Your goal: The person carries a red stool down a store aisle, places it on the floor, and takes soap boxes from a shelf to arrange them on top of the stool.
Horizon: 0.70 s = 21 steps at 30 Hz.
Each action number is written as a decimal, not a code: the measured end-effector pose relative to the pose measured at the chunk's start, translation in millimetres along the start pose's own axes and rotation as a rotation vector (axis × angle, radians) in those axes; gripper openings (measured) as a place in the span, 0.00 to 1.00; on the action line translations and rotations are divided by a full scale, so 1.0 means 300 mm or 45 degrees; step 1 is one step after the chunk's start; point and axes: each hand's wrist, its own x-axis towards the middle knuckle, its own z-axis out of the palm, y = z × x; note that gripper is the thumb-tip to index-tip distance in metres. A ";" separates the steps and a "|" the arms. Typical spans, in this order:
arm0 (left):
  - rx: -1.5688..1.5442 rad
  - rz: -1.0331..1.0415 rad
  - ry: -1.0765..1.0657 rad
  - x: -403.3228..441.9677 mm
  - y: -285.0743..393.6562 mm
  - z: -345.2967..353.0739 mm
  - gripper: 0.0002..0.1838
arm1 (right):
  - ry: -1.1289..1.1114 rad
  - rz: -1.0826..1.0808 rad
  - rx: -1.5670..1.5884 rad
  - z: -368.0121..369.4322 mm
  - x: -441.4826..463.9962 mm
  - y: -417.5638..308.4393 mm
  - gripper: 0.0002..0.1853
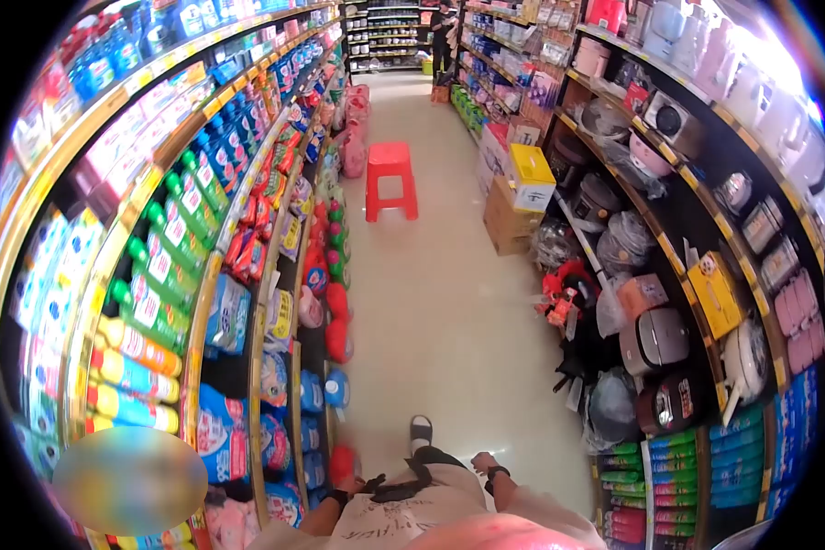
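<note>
One four-legged red plastic stool [391,165] on pale, glossy floor [422,321]; nearer me than the stool, one rounded red item [343,463], my left hand [354,483] by it, grip impossible to tell, and my right hand [484,462], loosely curled, hold unclear.

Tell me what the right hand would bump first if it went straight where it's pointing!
Probably nothing nearby: the right hand seems to point forward over the aisle floor. Farther on, maybe shelves on the left; depth is unclear.

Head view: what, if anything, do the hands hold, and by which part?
Nothing shows in the right hand; whether the left hand holds anything cannot be told.
</note>
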 end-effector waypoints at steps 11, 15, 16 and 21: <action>-0.176 -0.035 0.391 0.604 0.410 -0.533 0.15 | 0.312 -0.338 0.591 -0.668 0.300 -0.765 0.17; -0.197 -0.091 0.246 0.921 0.469 -0.686 0.15 | 0.276 -0.386 0.523 -0.853 0.424 -0.992 0.19; -0.143 -0.074 0.250 0.993 0.482 -0.725 0.14 | 0.259 -0.362 0.471 -0.898 0.459 -1.028 0.19; 0.666 0.245 -0.115 1.252 0.584 -1.058 0.18 | 0.096 -0.123 0.228 -1.109 0.430 -1.184 0.19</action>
